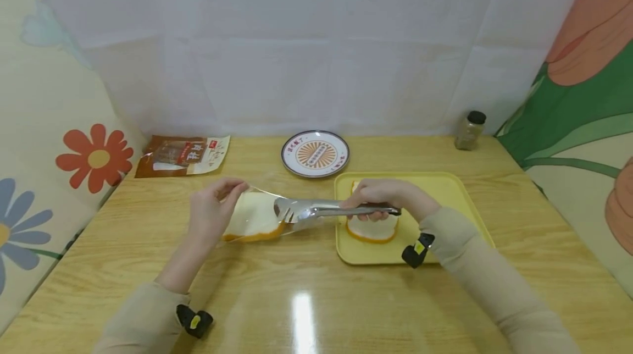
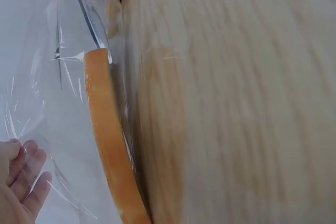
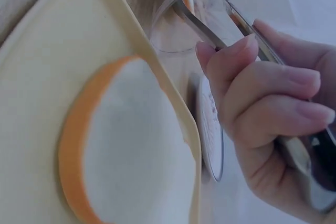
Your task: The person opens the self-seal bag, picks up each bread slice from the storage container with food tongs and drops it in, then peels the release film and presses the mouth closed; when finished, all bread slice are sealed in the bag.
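My left hand [image 1: 212,211] pinches the upper edge of a clear plastic bag [image 2: 44,98] between thumb and index finger. Inside the bag is a white bread slice [image 1: 252,214] with an orange-brown crust, seen edge-on in the left wrist view. Metal tongs [image 1: 328,211] are gripped in my right hand [image 1: 378,197], fingers curled round their arms. The tong heads reach through the bag's mouth to the right end of the slice; whether they clamp it, I cannot tell. Another bread slice [image 3: 139,150] lies on the yellow tray [image 3: 31,114], below my right hand.
Behind the hands stands a round patterned plate [image 1: 315,154]. A brown and white food packet [image 1: 183,155] lies at the back left. At the back right is a spice jar [image 1: 470,131] with a black lid. A white cloth [image 1: 316,57] hangs behind the table.
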Tool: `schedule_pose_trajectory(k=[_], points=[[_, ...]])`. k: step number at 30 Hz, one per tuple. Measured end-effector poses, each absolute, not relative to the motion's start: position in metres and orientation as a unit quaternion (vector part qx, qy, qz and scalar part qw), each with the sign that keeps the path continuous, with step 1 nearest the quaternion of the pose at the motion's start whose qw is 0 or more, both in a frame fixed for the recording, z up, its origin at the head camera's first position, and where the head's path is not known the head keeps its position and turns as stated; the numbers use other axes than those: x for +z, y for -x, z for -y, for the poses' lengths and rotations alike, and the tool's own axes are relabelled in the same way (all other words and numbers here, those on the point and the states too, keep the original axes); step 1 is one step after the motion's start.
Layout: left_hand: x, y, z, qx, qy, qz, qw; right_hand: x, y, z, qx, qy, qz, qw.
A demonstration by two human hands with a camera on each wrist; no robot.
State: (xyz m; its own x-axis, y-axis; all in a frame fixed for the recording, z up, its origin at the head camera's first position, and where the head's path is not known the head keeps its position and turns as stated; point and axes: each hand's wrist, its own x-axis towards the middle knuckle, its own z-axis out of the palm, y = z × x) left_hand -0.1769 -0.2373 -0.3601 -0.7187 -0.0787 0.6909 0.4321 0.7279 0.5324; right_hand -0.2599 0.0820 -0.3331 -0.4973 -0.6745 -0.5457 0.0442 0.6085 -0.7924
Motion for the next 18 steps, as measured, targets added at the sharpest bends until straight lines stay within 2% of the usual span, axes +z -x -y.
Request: schedule_pose_trajectory(k=[10, 18], points=[[-0.357, 0.181, 0.235, -0.363, 0.078, 0.857, 0.356, -0.32, 0.256, -0.126, -0.439, 0.185, -0.77, 0.424], [-0.358, 0.182, 0.234, -0.357, 0.086, 0.857, 0.362, -0.323, 0.226, -0.162, -0.483, 0.156, -0.775, 0.377]])
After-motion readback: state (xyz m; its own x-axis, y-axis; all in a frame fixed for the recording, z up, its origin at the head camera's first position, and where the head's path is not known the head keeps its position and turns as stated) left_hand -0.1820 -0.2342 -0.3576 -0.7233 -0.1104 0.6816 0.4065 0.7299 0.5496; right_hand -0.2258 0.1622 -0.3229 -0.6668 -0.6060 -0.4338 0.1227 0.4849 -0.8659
